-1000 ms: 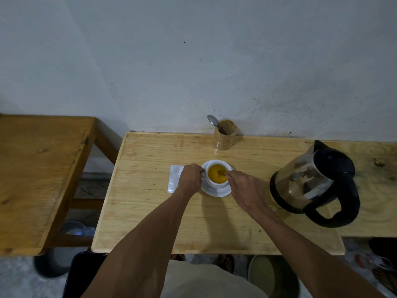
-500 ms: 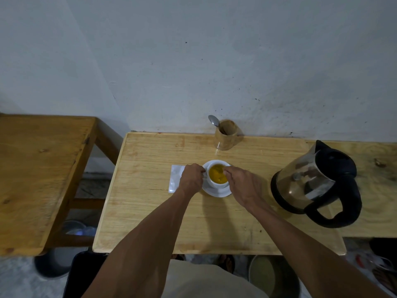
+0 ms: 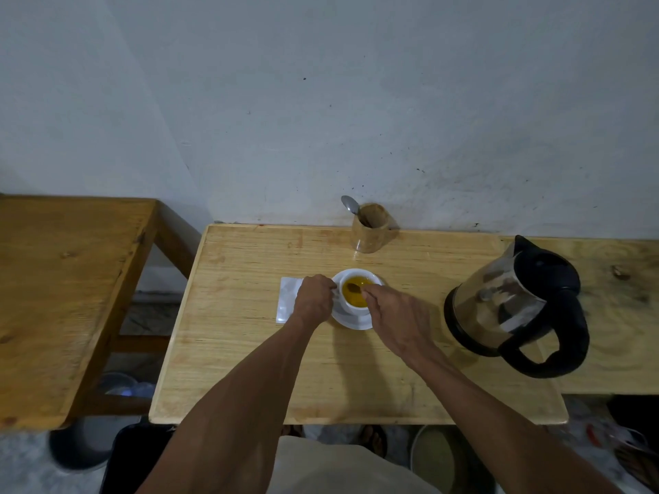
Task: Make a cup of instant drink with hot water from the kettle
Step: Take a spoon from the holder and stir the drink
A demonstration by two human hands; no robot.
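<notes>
The cup (image 3: 358,295) of amber drink stands on a white saucer (image 3: 351,320) mid-table (image 3: 249,351), with the kettle (image 3: 517,304) well to its right. The left hand (image 3: 313,301) is closed on the cup's side, while the right hand (image 3: 396,315) pinches a spoon (image 3: 354,288) dipped in the liquid.

It looked like a plain corner of a home used for making drinks: a light wooden table (image 3: 249,351) stood against a bare, scuffed whitish wall (image 3: 356,119), with a darker wooden table (image 3: 64,297) just to its left. On the right sat an electric kettle (image 3: 517,304); at the far edge a wooden holder (image 3: 372,228) kept a spoon (image 3: 349,205). Buckets (image 3: 82,447) stood on the floor below
</notes>
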